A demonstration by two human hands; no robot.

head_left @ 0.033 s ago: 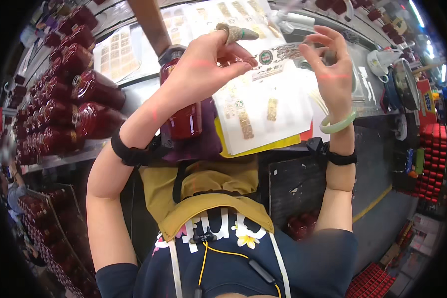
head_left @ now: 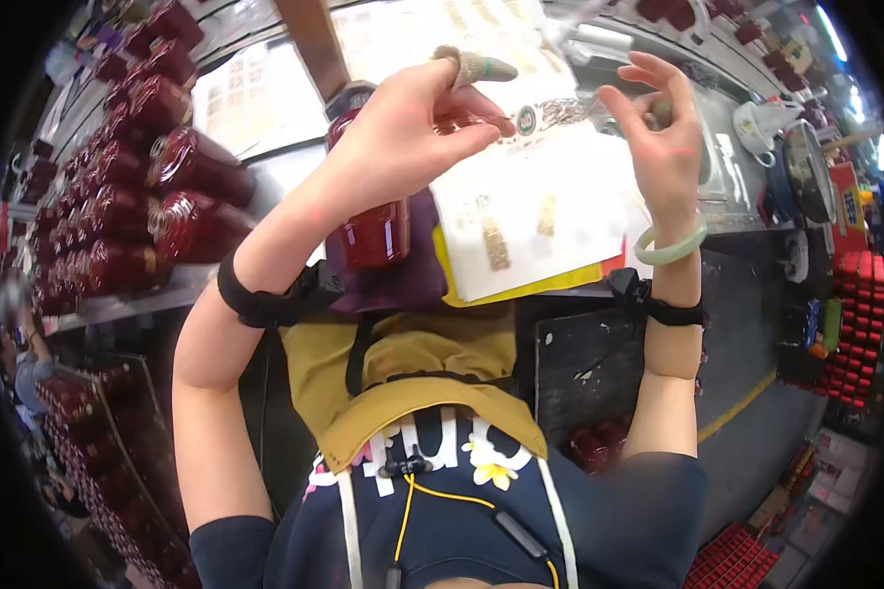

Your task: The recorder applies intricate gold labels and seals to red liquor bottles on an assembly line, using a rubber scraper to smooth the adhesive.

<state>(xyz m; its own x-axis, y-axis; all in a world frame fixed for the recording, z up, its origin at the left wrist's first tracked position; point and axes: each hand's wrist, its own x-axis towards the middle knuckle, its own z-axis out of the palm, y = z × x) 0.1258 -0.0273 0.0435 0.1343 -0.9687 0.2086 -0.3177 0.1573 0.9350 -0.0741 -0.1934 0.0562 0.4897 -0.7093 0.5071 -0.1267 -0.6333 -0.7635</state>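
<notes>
My left hand (head_left: 413, 118) pinches the left end of a narrow see-through label (head_left: 550, 115) with dark print and a round green mark. A knitted finger cover sits on one of its fingers. At the label's other end, my right hand (head_left: 658, 123) holds its thumb and fingers apart, just beyond the label; glare makes any touch hard to judge. Below my left wrist, a dark red glass jar (head_left: 375, 236) rests on purple cloth (head_left: 359, 290), partly hidden by the forearm. Under the label lie white sheets (head_left: 521, 260) bearing gold-printed labels (head_left: 496, 242), with a yellow sheet (head_left: 530, 283) beneath.
Many dark red jars (head_left: 201, 167) stand stacked at the left. A brown post (head_left: 311, 44) rises behind my left hand. At the right are a white jug (head_left: 756, 128), a round pan (head_left: 803, 172) and stacked red items (head_left: 859, 324).
My right thumb and fingers have parted slightly from the label's right end. The sheets look brighter with glare, and the view has shifted a little. My left hand keeps its pinch.
</notes>
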